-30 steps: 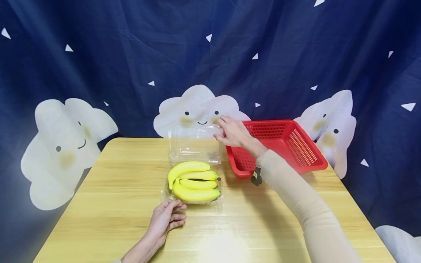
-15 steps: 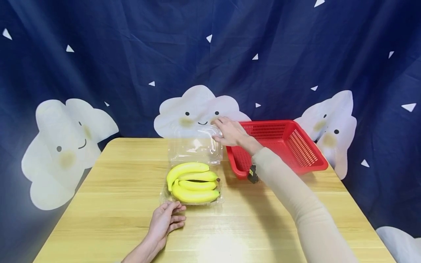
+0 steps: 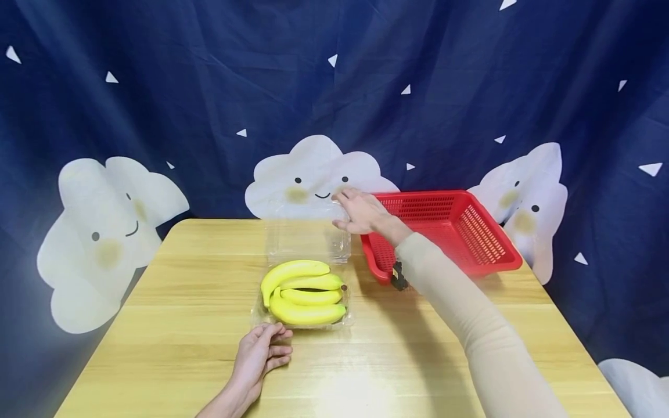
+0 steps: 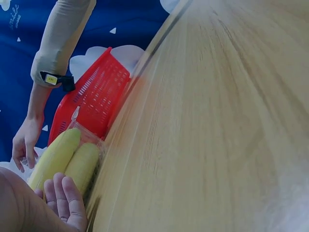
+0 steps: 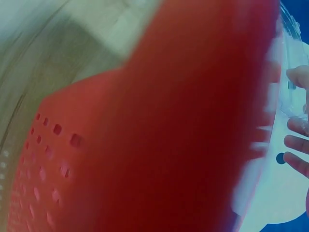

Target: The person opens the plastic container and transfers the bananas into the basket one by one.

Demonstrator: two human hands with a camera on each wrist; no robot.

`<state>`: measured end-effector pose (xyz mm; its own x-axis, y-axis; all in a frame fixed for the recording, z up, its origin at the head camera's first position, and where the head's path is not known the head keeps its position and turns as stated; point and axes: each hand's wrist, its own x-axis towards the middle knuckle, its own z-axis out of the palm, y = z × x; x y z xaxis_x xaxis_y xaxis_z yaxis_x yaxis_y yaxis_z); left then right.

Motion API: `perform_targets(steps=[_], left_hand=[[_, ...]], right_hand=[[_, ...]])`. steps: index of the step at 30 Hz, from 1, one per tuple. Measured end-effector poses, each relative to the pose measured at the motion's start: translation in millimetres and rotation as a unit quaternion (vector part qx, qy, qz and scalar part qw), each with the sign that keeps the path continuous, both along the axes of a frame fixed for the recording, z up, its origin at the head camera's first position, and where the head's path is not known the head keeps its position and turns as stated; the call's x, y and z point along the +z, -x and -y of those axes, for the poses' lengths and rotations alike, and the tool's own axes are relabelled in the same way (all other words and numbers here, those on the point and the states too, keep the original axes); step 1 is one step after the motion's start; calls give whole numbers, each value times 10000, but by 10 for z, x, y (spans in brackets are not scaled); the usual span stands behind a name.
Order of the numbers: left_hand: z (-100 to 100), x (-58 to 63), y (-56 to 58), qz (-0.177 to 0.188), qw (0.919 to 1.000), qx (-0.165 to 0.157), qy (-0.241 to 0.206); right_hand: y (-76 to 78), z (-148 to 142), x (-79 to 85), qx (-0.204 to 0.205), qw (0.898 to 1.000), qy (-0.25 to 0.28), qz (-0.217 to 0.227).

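Note:
Several yellow bananas [image 3: 308, 313] lie in the base of a clear plastic clamshell box [image 3: 342, 320] at the middle of the table. Its transparent lid [image 3: 298, 238] stands raised at the back. At the front left rim, my left hand [image 3: 258, 357] pinches the edge with thumb and forefinger; the other fingers [image 4: 60, 198] extend loosely beside the bananas in the left wrist view. My right hand [image 3: 363, 212] grips the lid's right side near the upper corner, thumb in front. The right wrist view catches only its thumb and several fingers at the edge.
A red plastic basket [image 3: 444, 232] with slotted walls sits at the back right, beneath my right forearm; its rim fills much of the right wrist view. Behind the wooden table [image 3: 157, 325] hangs a dark blue curtain [image 3: 209, 87] with white clouds.
The clamshell box with its bananas has slid a little left and towards me. Both hands have shifted slightly left along with it; the lid stays raised.

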<state>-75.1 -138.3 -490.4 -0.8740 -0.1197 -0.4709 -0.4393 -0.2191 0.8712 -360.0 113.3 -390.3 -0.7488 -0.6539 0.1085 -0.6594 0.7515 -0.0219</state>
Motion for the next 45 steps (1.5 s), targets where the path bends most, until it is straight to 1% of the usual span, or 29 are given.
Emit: perform_targets(steps=[3, 9, 16, 22, 25, 30, 34, 42, 45], left_hand=[[13, 16, -28, 40, 10000, -18, 25], [48, 23, -74, 111, 9998, -135, 65], [62, 30, -94, 104, 9998, -132, 70], [56, 45, -96, 129, 9998, -95, 66], [54, 47, -91, 121, 9999, -64, 51], [59, 35, -87, 56, 10000, -42, 25], [60, 27, -78, 90, 10000, -36, 25], [63, 25, -65, 61, 10000, -24, 14], [60, 26, -65, 61, 10000, 0, 19]], right_hand=[[-16, 17, 1, -80, 9997, -219, 88], [-45, -8, -19, -220, 9978, -620, 118], [-44, -4, -86, -175, 9953, -953, -21], [-47, -8, -106, -87, 9946, -1027, -148], [-51, -15, -108, -82, 9942, -1066, -131], [-62, -21, -99, -132, 9934, -1139, 61], [-59, -10, -94, -168, 9927, -1180, 195], [-49, 42, -89, -321, 9892, -1379, 382], [-45, 69, -92, -318, 9885, -1424, 408]])
